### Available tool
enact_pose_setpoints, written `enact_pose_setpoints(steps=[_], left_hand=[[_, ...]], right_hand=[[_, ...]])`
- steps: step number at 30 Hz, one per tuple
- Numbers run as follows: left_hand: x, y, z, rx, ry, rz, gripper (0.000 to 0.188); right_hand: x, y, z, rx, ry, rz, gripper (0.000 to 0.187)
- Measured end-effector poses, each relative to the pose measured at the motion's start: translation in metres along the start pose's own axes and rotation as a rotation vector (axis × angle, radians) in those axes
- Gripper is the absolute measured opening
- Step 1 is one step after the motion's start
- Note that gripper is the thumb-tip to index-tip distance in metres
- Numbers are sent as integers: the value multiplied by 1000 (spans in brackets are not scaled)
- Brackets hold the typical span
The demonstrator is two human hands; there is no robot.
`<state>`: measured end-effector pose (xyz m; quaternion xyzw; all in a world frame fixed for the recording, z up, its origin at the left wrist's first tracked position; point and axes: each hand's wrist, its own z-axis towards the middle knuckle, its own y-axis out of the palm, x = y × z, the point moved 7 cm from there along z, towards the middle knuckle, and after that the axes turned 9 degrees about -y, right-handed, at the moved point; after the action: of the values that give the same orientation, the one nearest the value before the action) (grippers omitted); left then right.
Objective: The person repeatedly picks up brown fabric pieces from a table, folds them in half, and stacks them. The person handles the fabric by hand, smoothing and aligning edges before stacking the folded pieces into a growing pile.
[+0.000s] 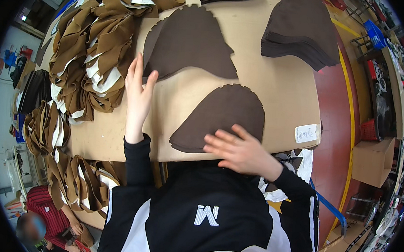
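Nearest the camera, in the head view, is the person's black-and-white top [174, 194], just below both hands. The left hand [140, 86] is upright with its fingers extended and thumb apart, holding nothing that shows; just to its right is the upper dark brown stack [189, 43], though whether they touch cannot be told. The right hand [238, 149] is open, back up, fingers spread over the near part of the lower dark brown stack [226, 111], gripping nothing visible. Both stacks lie on the tan counter [288, 94]. Beyond the right hand and to its right sits a taller dark brown stack [300, 32]; nearer, to that hand's right, is a white label [307, 133]. Left of the left hand are heaped tan-brown pieces [108, 30] with white strips among them.
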<state>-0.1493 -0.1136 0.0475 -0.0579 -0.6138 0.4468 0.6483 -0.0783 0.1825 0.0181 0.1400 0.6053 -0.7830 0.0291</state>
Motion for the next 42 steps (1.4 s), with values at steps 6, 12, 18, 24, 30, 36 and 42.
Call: enact_pose_setpoints(steps=[6,12,18,24,30,36,42], left_hand=[[3,42,-101,-529,-28,112,86],[7,50,-119,-455,-140,-4,65],[-10,51,-106,-423,-215,-95,47],[-15,52,-105,-438,-235,-73,46],[-9,49,-110,-392,-224,-127,45],[-7,50,-111,-396,-258,-149,44],[18,41,-113,-230,112,-8,31]], right_hand=[[37,8,-1,-25,136,-12,57],[136,-8,-15,-10,406,-195,55],[107,-20,-3,80,404,-249,72],[0,21,12,-14,104,165,84],[34,-12,16,-3,130,184,82],[54,9,13,57,287,-21,88],[-11,24,12,24,47,362,71]])
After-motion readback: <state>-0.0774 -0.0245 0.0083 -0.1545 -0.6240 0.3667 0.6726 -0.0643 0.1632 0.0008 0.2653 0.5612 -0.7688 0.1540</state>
